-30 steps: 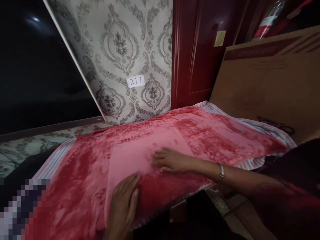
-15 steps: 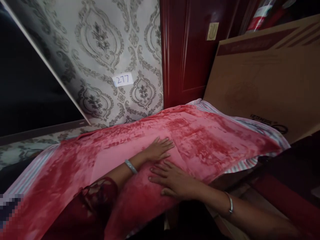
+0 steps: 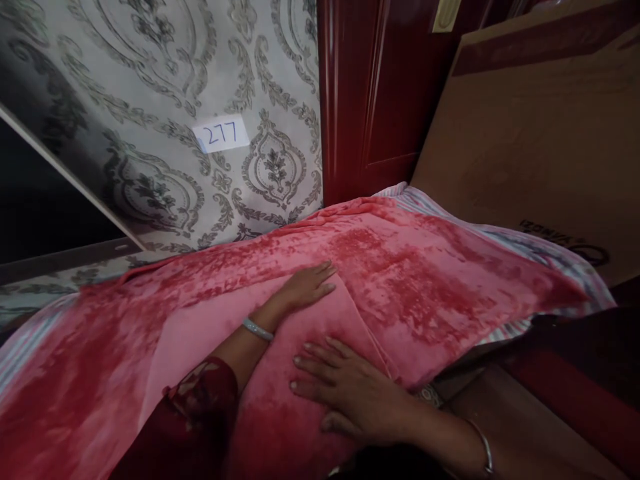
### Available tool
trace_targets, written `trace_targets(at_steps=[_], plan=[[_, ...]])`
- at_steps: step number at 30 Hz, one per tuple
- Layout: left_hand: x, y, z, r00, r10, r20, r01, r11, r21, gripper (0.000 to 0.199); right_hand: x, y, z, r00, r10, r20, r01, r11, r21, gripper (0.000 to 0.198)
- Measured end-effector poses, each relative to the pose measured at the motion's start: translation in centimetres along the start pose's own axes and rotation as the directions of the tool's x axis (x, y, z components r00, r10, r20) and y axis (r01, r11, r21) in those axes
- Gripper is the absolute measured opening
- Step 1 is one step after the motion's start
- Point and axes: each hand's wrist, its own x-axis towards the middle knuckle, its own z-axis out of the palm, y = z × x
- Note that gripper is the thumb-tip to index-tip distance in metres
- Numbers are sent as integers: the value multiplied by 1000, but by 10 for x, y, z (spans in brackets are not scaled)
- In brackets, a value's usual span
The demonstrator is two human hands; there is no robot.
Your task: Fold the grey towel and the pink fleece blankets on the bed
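A plush pink-red piece of fabric [image 3: 280, 433], folded over on itself, lies under both hands, with its smooth pale pink part showing at the left. My left hand [image 3: 307, 285] rests on its far edge, fingers extended and pointing right. Nearer to me, my right hand [image 3: 350, 390] lies flat on the folded part with its fingers spread, pointing left. Beneath is a mottled pink-red plush cloth [image 3: 420, 273] covering the surface. Neither hand grips anything. The near end of the folded piece drops out of sight below.
Under the plush cloth, a striped sheet [image 3: 555, 257] shows at the edges. A large cardboard box [image 3: 525, 140] stands at the right against a dark red door [image 3: 390, 93]. At the left is a dark screen [image 3: 45, 193]. A paper numbered 277 [image 3: 221, 133] is on the patterned wall.
My view has moved closer and lower. The left hand has shifted slightly left along the folded edge; the right hand is now lower in view, still flat on the fabric.
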Motion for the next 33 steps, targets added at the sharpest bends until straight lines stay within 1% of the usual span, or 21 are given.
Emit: trace_targets(at_steps=[3,7,10,13,15,17,18,21,23,25,27,29,31,33], plan=[[0,1,3,999,-50,-3,50,999,3,66,0,0,1,1000,15,5,-15,1000,11,58],[0,1,7,998,-42,-40,43,999,33,65,-1,0,3,1000,14,6,-14,1000,1,57],[0,3,9,998,-53,-43,56,996,75,67,-1,0,5,1000,19,-8,-20,999,-29,57],[-1,12,4,996,-79,-31,82,992,100,69,0,0,8,1000,23,-4,-23,997,-73,58],[-7,20,-5,996,-74,-52,80,988,129,69,0,2,10,1000,17,-13,-18,995,-101,58],[-22,29,-16,997,-36,-75,47,986,157,67,-1,2,10,999,8,-31,-12,993,-118,58],[-33,33,-22,998,-4,-68,15,987,159,65,-1,2,9,999,6,-34,-10,993,-121,58],[-76,38,-37,998,63,1,-62,992,108,58,-2,-5,1,1000,4,-16,-6,994,-108,59],[-104,36,-41,998,60,35,-62,995,82,57,1,-14,-6,1000,-16,-2,16,996,-90,58],[-126,30,-40,998,21,60,-26,996,85,58,10,-23,-11,997,-73,16,74,994,-77,56],[-136,23,-35,998,-20,60,13,993,114,59,22,-29,-11,987,-157,41,160,984,-76,55],[-139,17,-27,999,-42,10,40,986,160,59,33,-30,-6,974,-215,65,220,972,-84,55],[-137,12,-19,997,-52,-59,63,977,202,58,40,-27,1,973,-218,78,224,970,-91,55],[-135,10,-12,993,-59,-98,80,970,230,58,42,-23,7,978,-194,78,200,976,-84,56]])
